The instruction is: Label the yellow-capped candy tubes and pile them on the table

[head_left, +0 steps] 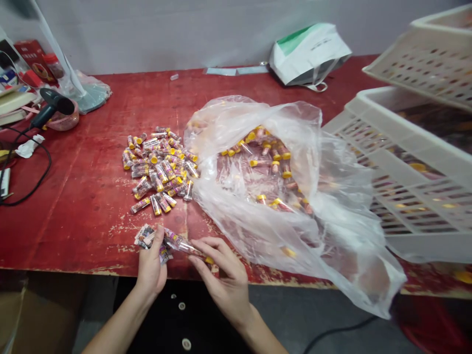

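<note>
**Clear capped tube (182, 244) held between two bare hands, at the near edge of a worn red table (81, 211)**

Left hand (151, 265) closed on a wad of printed labels (144, 237), beside the tube's near end; right hand (221, 278) pinching the tube between thumb and fingers, just short of its yellow cap (209, 260). Ahead of the grip: heap of labelled capped tubes (158, 169). Ahead and right: clear plastic bag (342, 231) holding more tubes, then two beige perforated crates (416, 196). Far ahead and left: black blower (51, 105).

Glossy plastic tubes (180, 242), thin shiny plastic bag (342, 221), rough red-painted wooden tabletop (81, 206)
</note>
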A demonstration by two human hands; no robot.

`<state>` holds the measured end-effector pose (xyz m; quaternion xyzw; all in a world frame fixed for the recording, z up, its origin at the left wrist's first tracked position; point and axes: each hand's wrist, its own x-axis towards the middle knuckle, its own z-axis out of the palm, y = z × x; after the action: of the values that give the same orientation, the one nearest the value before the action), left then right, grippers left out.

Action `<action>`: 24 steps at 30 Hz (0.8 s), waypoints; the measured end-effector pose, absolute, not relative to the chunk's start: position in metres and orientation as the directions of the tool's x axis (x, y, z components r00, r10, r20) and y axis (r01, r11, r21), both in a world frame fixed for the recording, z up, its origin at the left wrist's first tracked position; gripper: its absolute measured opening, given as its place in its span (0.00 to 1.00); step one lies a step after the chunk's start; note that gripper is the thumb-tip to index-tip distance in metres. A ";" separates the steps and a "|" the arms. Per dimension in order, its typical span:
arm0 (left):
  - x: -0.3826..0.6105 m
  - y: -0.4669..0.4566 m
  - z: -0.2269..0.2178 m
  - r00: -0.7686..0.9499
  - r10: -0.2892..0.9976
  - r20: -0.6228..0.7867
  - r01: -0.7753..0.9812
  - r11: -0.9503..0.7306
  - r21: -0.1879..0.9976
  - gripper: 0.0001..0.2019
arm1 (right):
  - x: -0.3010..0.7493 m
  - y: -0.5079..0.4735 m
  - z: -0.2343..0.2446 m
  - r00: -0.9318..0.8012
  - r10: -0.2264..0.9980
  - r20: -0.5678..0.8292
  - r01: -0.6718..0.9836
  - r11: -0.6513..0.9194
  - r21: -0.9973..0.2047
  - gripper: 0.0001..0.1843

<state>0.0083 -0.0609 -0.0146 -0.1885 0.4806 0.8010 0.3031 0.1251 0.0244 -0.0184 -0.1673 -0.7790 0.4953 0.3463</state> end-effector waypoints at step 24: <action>0.008 -0.071 -0.006 -0.762 0.402 -0.508 -0.621 -0.230 0.749 0.17 | 0.105 0.016 -0.033 -0.756 0.503 0.419 -0.193 0.440 -0.877 0.30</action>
<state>0.0083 -0.0713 -0.0059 -0.1045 0.5259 0.7773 0.3290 0.1046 0.0156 -0.0332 -0.0994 -0.7798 0.5196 0.3347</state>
